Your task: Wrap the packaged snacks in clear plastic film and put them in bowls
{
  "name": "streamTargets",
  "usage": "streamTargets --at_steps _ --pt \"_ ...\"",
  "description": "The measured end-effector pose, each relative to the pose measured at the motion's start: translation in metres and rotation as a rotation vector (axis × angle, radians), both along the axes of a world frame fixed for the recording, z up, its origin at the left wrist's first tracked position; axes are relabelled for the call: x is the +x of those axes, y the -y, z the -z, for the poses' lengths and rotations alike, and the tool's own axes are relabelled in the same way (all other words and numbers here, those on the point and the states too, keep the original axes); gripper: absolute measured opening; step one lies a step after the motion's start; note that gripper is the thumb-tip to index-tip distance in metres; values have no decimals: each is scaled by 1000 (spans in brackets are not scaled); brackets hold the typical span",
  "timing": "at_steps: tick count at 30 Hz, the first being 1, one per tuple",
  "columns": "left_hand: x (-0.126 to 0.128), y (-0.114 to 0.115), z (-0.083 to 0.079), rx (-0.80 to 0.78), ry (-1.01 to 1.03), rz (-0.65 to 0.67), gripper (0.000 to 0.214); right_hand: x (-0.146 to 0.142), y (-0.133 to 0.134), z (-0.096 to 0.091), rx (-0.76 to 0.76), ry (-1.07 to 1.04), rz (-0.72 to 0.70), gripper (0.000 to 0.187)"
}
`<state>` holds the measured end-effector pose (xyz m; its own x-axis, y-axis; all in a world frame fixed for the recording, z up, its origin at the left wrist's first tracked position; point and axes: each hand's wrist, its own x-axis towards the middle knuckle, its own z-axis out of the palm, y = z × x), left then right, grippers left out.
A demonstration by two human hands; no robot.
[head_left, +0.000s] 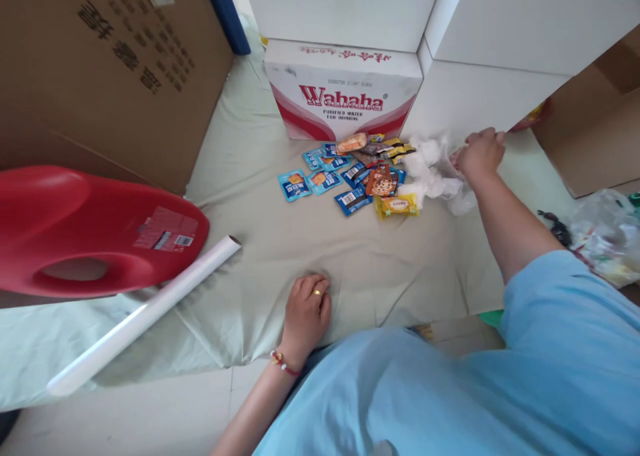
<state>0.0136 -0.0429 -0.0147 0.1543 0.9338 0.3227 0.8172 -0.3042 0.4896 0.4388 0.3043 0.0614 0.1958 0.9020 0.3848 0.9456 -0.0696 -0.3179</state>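
Observation:
My right hand [481, 153] is stretched out to the right with bent fingers closed on a crumpled, see-through plastic bag [440, 176]. Left of the bag lies a loose heap of small wrapped snacks. Among them are light blue packets [295, 185], dark blue packets [353, 201], a brown packet [382, 181], a yellow packet [397, 206] and an orange-and-white wrapped piece [351, 143]. Near the front edge of the cloth, my left hand [306, 309] rests with its fingers curled in and nothing visible in them. It wears a gold ring.
Behind the snacks stands a red-and-white Wahaha carton [345, 96], with white cabinets [345, 9] around it. A brown cardboard box [115, 76], a red jug [100, 229] and a white roll [150, 316] occupy the left. Another plastic bag [607, 233] lies right, on the pale green cloth's [260, 263] far side.

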Motion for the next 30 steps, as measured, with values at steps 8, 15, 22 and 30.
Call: streamTargets --at_steps 8,15,22,30 --pt "1 -3 -1 -36 44 -18 21 -59 69 10 -262 111 -575 29" --pt "-2 -3 3 -40 79 -18 20 -60 115 24 -24 12 -402 34" --pt "-1 -4 4 -32 89 -23 19 9 170 50 -21 -96 -42 36" --pt "5 -4 -17 -204 360 -54 19 -29 234 45 -29 -1141 80 38"
